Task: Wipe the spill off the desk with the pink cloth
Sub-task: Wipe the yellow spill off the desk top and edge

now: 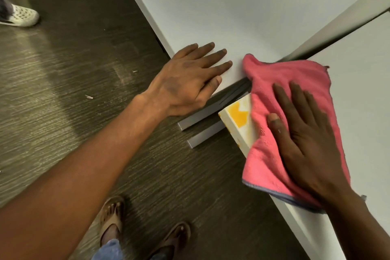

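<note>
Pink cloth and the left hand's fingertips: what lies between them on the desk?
In the head view, only a bare strip of white desk separates the left hand from the pink cloth. The yellow spill sits nearer, at the cloth's left edge.

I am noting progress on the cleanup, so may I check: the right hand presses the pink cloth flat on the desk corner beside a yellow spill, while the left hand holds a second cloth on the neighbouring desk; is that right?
Not quite. The head view shows the left hand holding no cloth: it rests flat and bare on the neighbouring desk. The rest stands: the right hand presses the pink cloth flat beside the yellow spill.
</note>
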